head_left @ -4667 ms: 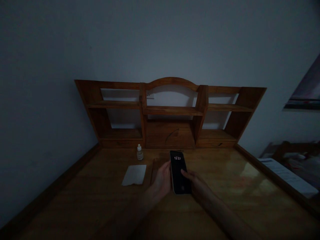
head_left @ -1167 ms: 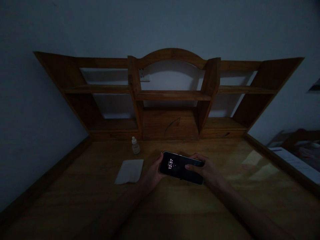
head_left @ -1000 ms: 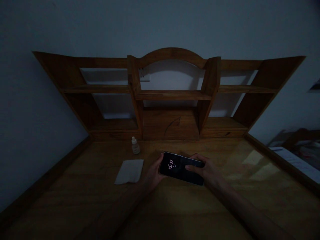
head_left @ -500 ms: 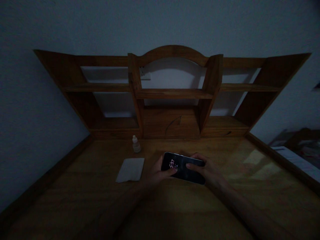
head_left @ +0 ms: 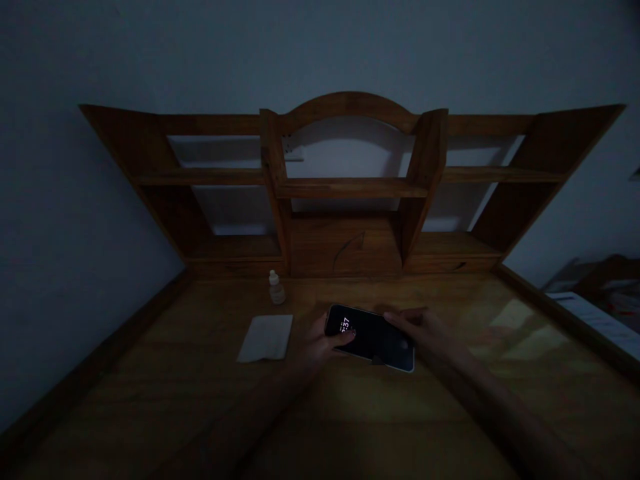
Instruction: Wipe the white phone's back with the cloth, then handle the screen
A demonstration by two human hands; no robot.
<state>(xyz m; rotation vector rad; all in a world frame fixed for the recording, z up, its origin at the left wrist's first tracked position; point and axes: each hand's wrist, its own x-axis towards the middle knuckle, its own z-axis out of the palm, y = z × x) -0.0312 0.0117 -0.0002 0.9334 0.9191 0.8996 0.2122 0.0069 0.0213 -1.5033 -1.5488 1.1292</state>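
Both hands are gripping the smartphone (head_left: pixel 370 337), its long axis running from ten to four o'clock. I'm pinching the ten o'clock end with my left hand (head_left: pixel 314 345), thumb on the screen, while my right hand (head_left: pixel 423 328) is holding its far edge.

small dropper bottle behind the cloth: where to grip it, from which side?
Grip the bottle at its wider body, below the narrow capped neck, fingers on its left and right. Come from the front or from above: it stands upright, the shelf unit is close behind, and the cloth in front lies flat. Probably light and easy to tip.
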